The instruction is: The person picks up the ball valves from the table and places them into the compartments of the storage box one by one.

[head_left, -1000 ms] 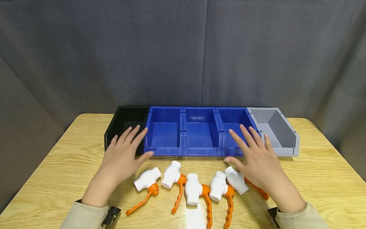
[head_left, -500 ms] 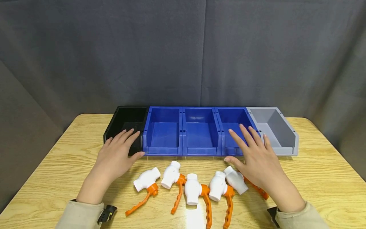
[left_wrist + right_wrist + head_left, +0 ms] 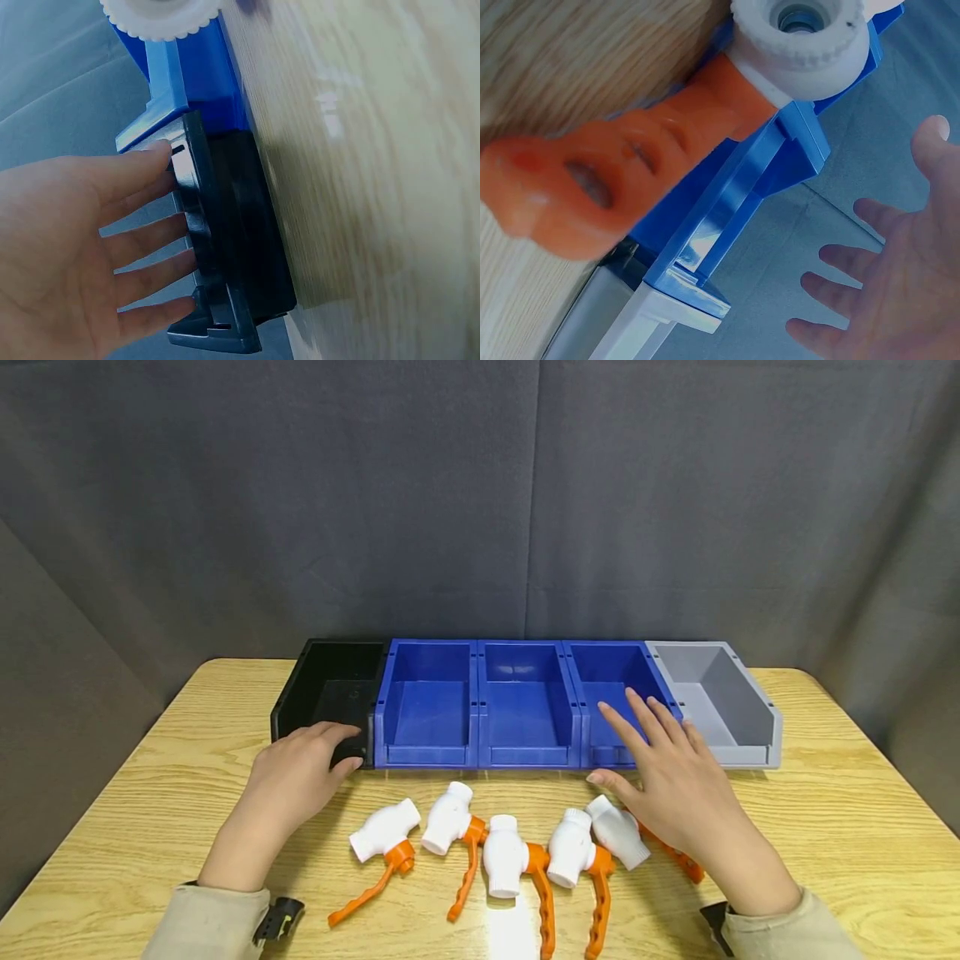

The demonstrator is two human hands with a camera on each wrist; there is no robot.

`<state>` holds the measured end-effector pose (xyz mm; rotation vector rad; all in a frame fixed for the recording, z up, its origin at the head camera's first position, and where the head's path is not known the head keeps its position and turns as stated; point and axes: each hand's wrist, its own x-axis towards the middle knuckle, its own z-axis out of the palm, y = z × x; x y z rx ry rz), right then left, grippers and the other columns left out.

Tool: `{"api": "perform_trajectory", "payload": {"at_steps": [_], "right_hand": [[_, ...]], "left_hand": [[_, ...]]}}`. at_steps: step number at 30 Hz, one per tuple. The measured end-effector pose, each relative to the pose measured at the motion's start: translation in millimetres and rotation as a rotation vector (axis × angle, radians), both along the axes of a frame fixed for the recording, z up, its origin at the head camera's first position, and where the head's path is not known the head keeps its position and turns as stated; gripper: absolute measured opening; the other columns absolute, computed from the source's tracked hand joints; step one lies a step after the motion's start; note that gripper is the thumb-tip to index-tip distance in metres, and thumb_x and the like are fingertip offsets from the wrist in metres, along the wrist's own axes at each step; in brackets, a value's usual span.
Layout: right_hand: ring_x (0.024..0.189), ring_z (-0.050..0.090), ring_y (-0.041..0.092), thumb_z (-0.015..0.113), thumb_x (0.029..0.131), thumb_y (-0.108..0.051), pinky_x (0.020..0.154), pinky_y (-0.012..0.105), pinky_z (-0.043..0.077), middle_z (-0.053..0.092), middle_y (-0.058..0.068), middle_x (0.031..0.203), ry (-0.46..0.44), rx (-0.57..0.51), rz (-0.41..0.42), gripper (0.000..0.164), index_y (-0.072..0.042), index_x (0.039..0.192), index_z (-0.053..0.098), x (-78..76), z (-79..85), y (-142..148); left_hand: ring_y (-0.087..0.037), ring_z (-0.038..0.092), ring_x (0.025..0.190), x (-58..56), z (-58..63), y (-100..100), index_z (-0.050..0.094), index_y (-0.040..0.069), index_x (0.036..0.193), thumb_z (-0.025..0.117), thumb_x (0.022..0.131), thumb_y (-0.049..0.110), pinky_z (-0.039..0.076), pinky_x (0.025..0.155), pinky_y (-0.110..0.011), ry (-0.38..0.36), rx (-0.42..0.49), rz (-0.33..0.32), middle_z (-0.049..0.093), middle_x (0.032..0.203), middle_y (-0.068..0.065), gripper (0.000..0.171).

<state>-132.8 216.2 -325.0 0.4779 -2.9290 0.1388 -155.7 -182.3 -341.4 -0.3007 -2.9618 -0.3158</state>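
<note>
My left hand (image 3: 296, 777) is at the front of the black bin (image 3: 330, 693), its fingers bent down over the front lip. In the left wrist view the fingertips (image 3: 184, 225) and thumb are right at the bin's rim. My right hand (image 3: 675, 777) hovers palm down with fingers spread, before the right blue bin (image 3: 611, 756) and above the rightmost valve. Several white ball valves with orange handles lie in a row between the hands, among them a left one (image 3: 386, 829), a middle one (image 3: 505, 857) and a right one (image 3: 618, 832), its handle partly hidden by the right hand.
Between the black bin and a grey bin (image 3: 750, 758) at the right end stand three blue bins, such as the left one (image 3: 427, 753) and the middle one (image 3: 528, 755). They line the back of the wooden table (image 3: 150, 827), before a grey curtain (image 3: 480, 502).
My left hand has moved left and its fingers have bent down at the black bin's front. The right hand has barely moved; the valves and bins stay put.
</note>
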Motion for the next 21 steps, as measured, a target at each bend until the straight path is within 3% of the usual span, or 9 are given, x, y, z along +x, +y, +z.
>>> {"api": "perform_trajectory", "payload": {"at_steps": [7,17,21], "right_hand": [[0.144,0.022,0.045,0.053,0.097,-0.056,0.108,0.069,0.021,0.019,0.017,0.162,-0.053,-0.05,0.03,0.074,-0.021,0.157,0.027,1.9,3.5,1.4],[0.136,0.039,0.044,0.052,0.097,-0.058,0.101,0.066,0.035,0.04,0.015,0.152,-0.229,-0.212,0.095,0.07,-0.023,0.154,0.034,8.5,14.0,4.1],[0.137,0.038,0.041,0.057,0.098,-0.048,0.101,0.065,0.036,0.04,0.013,0.153,-0.311,-0.272,0.129,0.065,-0.025,0.154,0.035,11.0,17.0,6.6]], "left_hand": [[-0.041,0.061,0.111,-1.2,-0.3,-4.0,0.069,0.008,0.121,0.071,0.093,0.019,0.048,0.085,-0.061,0.01,0.024,0.0,0.065,0.121,-0.019,0.03],[-0.038,0.065,0.1,-4.3,-0.6,-11.7,0.074,0.012,0.109,0.074,0.09,0.016,0.051,0.077,-0.058,0.033,0.06,-0.017,0.069,0.107,-0.013,0.019],[-0.036,0.066,0.099,-7.1,-0.9,-13.2,0.075,0.013,0.107,0.075,0.089,0.018,0.051,0.075,-0.057,0.027,0.068,-0.024,0.07,0.106,-0.011,0.019]]}}
